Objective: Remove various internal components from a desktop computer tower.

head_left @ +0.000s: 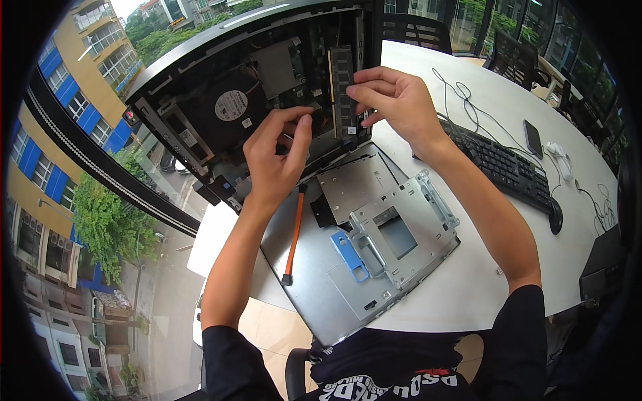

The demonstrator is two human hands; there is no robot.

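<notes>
My right hand [394,100] grips a long dark memory module [344,90] by its right side, thumb and fingertips on its edge. The module stands upright before the right part of an opened computer case [180,60], its gold contact edge facing left. My left hand [275,150] is in front of the case's inside, fingers loosely curled, thumb and index tips close with a small gap and nothing seen between them. A black fan [231,105] with a round white label is left of this hand. The memory slots behind the hands are hard to make out.
Below the case lies a silver side panel [307,267] carrying a metal drive bracket [394,230] with a blue latch [349,256], and an orange cable [294,234]. To the right are a black keyboard [501,160], a mouse [556,217], a phone [533,139] and loose cables.
</notes>
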